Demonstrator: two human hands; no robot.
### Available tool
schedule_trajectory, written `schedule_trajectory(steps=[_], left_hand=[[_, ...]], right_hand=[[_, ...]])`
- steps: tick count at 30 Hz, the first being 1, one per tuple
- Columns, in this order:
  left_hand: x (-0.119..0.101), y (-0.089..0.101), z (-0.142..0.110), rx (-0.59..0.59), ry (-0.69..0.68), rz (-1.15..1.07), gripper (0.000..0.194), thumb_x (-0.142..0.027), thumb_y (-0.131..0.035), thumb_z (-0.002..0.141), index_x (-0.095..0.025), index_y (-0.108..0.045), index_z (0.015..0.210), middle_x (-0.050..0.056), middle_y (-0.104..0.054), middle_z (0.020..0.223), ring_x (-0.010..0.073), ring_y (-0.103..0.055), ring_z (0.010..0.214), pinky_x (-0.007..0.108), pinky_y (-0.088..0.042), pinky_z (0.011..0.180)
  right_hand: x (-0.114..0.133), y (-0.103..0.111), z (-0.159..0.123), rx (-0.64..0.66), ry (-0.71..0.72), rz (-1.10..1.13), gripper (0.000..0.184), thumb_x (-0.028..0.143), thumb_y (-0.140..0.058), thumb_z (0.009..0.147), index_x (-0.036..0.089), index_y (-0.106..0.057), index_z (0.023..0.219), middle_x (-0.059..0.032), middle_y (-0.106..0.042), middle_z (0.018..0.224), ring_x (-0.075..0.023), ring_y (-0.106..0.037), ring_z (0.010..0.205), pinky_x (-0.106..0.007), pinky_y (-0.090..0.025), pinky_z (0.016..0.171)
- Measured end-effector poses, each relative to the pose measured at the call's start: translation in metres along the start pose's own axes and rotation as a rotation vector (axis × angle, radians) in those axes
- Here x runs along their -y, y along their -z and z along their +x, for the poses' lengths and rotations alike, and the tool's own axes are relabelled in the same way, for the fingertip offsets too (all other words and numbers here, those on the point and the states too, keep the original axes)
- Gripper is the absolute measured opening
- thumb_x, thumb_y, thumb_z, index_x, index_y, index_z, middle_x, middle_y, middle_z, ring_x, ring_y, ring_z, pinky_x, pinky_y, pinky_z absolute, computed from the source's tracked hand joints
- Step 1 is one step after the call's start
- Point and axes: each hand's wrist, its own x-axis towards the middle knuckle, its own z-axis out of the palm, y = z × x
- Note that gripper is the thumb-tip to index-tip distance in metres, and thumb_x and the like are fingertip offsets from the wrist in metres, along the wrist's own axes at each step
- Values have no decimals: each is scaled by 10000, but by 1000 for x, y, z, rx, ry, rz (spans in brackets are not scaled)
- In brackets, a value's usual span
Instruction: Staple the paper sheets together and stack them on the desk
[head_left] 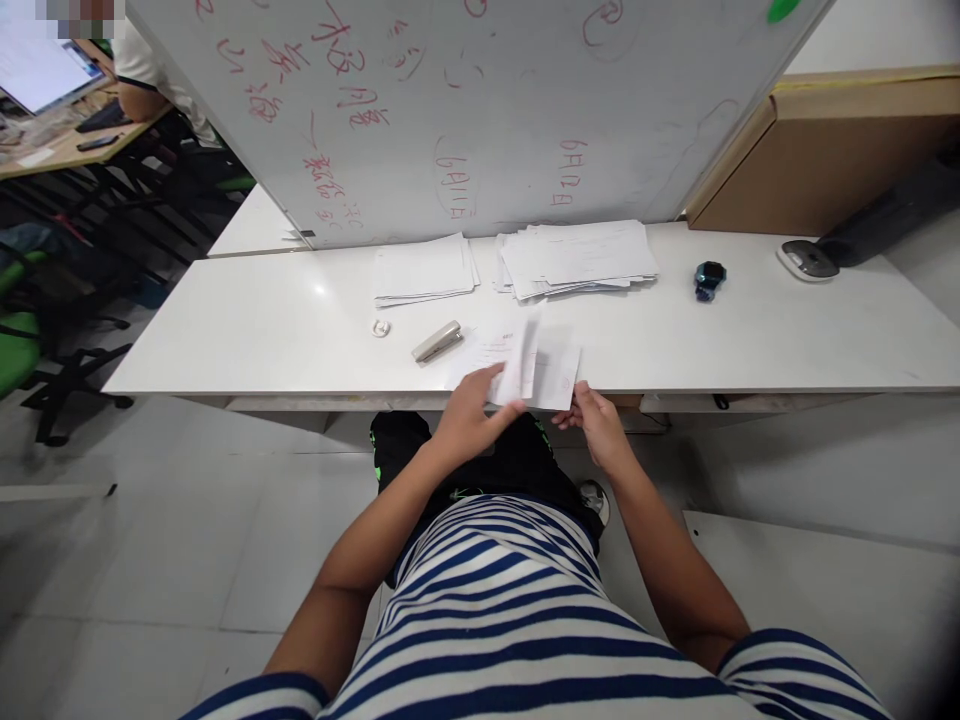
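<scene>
Several printed sheets of paper [556, 372] with red marks hang partly over the desk's front edge. Around their left side, my left hand [474, 412] has its fingers on top and its thumb along the lower edge, with one sheet curling up beside it. My right hand [600, 425] pinches the lower right corner of the sheets. Just beyond my left hand lies a grey stapler [439, 342], tilted on the desk. Farther back are a small paper stack [426, 270] and a larger, uneven paper stack [581, 255].
The white desk [247, 330] backs onto a whiteboard [510, 120] with red writing. A small white ring-shaped thing [381, 328] lies left of the stapler. To the right are a dark watch [709, 278], a grey oval device [808, 260] and a cardboard box [832, 150]. Another person's arm [142, 100] shows at upper left.
</scene>
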Motion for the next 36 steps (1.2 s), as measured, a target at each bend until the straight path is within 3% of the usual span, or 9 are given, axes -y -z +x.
schedule_trajectory(steps=[3, 5, 8, 12, 18, 22, 25, 30, 36], left_hand=[[-4, -10, -5, 218, -131, 133, 628, -585, -515, 833, -248, -431, 1355, 90, -408, 1457, 283, -315, 1373, 464, -292, 1115], [-4, -13, -7, 262, -148, 167, 575, -577, -455, 869, -250, -446, 1342, 86, -391, 1469, 269, -315, 1377, 464, -301, 1112], [1, -9, -5, 194, -183, 177, 462, -505, -415, 916, -238, -498, 1284, 81, -459, 1419, 227, -398, 1327, 417, -351, 1089], [17, 6, 2, -12, -197, 258, 349, -413, -427, 934, -233, -550, 1207, 76, -542, 1333, 214, -476, 1253, 408, -390, 1052], [58, 23, 20, -238, -19, 444, 413, -423, -420, 923, -202, -514, 1259, 124, -488, 1375, 285, -357, 1339, 487, -312, 1083], [84, 26, 41, -262, 108, 454, 506, -423, -369, 928, -145, -440, 1345, 166, -407, 1436, 316, -261, 1387, 524, -257, 1100], [95, 29, 52, -215, 128, 454, 461, -370, -304, 948, -193, -454, 1347, 125, -436, 1427, 285, -275, 1386, 527, -224, 1114], [96, 37, 56, -174, 136, 487, 411, -383, -295, 951, -294, -514, 1287, 59, -438, 1436, 285, -230, 1404, 582, -123, 1118], [88, 42, 73, -220, 131, 456, 435, -414, -232, 965, -280, -563, 1213, 49, -477, 1402, 268, -269, 1384, 581, -104, 1119]], right_hand=[[4, -2, -1, 21, -77, 177, 625, 707, -404, 815, 189, -558, 1129, -48, -666, 788, -174, -656, 627, -292, -534, 584], [8, -2, -3, 8, -89, 183, 571, 655, -490, 808, 215, -525, 1171, -32, -668, 827, -160, -668, 632, -285, -548, 613], [10, -4, -4, -28, -122, 134, 501, 518, -657, 755, 216, -516, 1129, -1, -661, 764, -155, -676, 627, -269, -553, 623], [8, -5, -1, -52, -135, 107, 465, 410, -708, 719, 192, -511, 1080, 19, -653, 667, -146, -664, 591, -255, -547, 600], [-2, -3, 4, -123, -121, 88, 343, 337, -682, 705, 186, -525, 971, 42, -625, 573, -124, -614, 478, -228, -505, 491], [-4, -3, 5, -140, -152, 59, 264, 314, -653, 715, 188, -528, 910, 23, -629, 559, -126, -597, 446, -224, -478, 448], [-3, -3, 6, -159, -151, 67, 254, 304, -656, 703, 193, -527, 892, 23, -627, 550, -123, -586, 436, -221, -468, 438], [0, -1, 7, -157, -144, 89, 275, 310, -672, 688, 193, -523, 888, 34, -609, 525, -120, -579, 440, -218, -465, 448], [-2, 0, 7, -158, -128, 93, 304, 339, -676, 675, 192, -520, 890, 38, -601, 543, -126, -581, 440, -233, -466, 457]])
